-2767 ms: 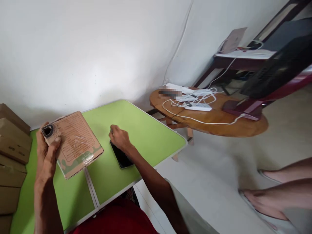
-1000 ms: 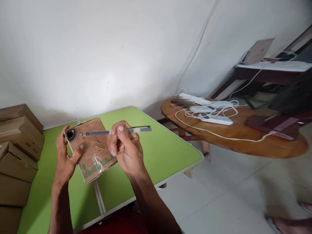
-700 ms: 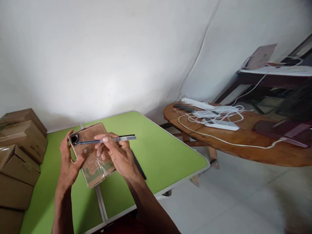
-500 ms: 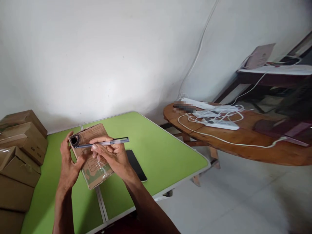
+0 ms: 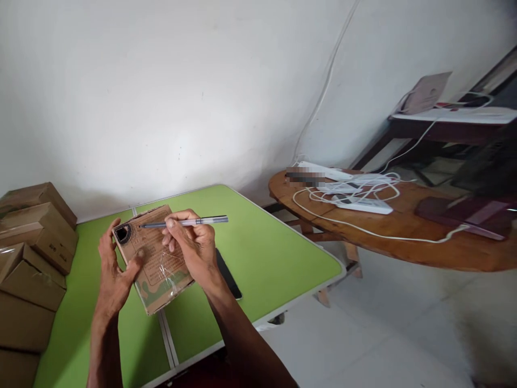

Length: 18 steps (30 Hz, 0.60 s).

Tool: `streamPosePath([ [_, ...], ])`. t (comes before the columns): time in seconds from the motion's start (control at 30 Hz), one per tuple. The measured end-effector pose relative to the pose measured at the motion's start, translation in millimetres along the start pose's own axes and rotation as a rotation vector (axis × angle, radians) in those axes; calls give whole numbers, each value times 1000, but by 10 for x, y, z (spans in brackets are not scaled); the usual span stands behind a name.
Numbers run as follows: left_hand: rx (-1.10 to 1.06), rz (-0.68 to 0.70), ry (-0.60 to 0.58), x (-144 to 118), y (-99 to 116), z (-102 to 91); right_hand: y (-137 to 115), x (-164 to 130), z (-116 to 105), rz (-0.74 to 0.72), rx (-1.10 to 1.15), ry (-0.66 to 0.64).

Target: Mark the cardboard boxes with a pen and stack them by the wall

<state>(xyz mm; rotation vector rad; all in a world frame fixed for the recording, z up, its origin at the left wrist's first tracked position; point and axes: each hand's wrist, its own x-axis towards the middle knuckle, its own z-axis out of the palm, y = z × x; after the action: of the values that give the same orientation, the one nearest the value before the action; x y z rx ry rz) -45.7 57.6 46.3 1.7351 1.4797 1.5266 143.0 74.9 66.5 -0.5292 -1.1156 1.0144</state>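
Left hand (image 5: 115,275) grips the left edge of a flat brown cardboard package (image 5: 151,253), thumb pressed on its printed face, fingers curled behind; package is tilted up off the green folding table (image 5: 266,253), lower end near the table's centre seam. Package has a dark round hole at its top-left corner and clear film over part of the face. Right hand (image 5: 194,248) is closed around a pen (image 5: 183,222), pinched between thumb and fingers, pen lying roughly level with its tip pointing left, right by the dark hole; whether the tip touches the card can't be told. Black phone (image 5: 228,275) lies flat on the table just behind the right wrist, partly hidden by it. Stack of brown cardboard boxes (image 5: 30,253) at the left side of the table. Further right, a low round wooden table (image 5: 404,237) carries white power strips and tangled white cables (image 5: 355,194). White wall (image 5: 161,81) behind, a cable running up it.
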Motion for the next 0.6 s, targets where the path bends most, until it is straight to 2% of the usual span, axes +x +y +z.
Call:
streamPosePath([
  [0.1, -16, -19, -2, 14, 12, -22, -47, 114, 10, -97, -3, 57],
  [0.17, -44, -47, -5, 36, 25, -49, -76, 214, -102, -183, -16, 183],
  [0.27, -87, -39, 28, 100, 27, -83, 8, 306, -510, -331, -169, 411],
  [0.33, -105, 3, 59, 151, -1, -94, 179, 239, -865, -408, -412, 478],
  [0.37, -112, 26, 67, 173, -23, -98, 291, 155, -1029, -417, -580, 459],
  [0.4, -116, 45, 70, 190, -48, -102, 414, 43, -1167, -389, -775, 386],
  [0.43, -119, 57, 63, 201, -72, -106, 541, -91, -1271, -337, -993, 256],
  [0.47, -118, 62, 51, 208, -94, -111, 667, -236, -1335, -258, -1211, 63],
  [0.53, -110, 68, 31, 212, -122, -120, 895, -529, -1354, -186, -1321, -153],
  [0.6, -104, 83, 26, 214, -124, -126, 1065, -776, -1266, -144, -1370, -323],
])
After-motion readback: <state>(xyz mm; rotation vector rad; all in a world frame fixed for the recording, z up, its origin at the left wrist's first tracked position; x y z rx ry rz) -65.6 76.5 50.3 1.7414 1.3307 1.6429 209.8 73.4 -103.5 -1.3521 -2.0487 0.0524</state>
